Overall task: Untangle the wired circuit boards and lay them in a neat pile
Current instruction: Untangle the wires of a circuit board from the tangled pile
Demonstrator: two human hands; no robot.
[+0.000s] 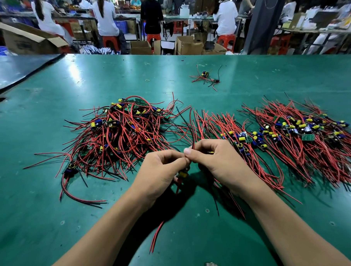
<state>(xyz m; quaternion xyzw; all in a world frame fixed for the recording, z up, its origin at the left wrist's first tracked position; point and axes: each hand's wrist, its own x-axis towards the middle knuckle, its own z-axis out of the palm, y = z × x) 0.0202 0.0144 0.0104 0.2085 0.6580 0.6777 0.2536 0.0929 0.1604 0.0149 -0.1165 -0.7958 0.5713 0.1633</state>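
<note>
Leftmost, sprawls across the green bench: a tangled heap of wired circuit boards, red and black leads looping every way. Next, just above the bench near the front edge: the left grip, curled round one small board with a yellow capacitor, loose leads trailing back toward the body. Close against it, the right grip, pinching a red and black lead pair rising between the two hands. Further right, lying flat: a nearer sorted pile, then a far-right sorted pile, leads combed roughly one way. Probably handles as very light, with limp, springy leads apt to snag neighbours and solder joints likely fragile. Better to hold the board by its edges and draw the leads free through pinched fingers than to tug on a single wire.
</note>
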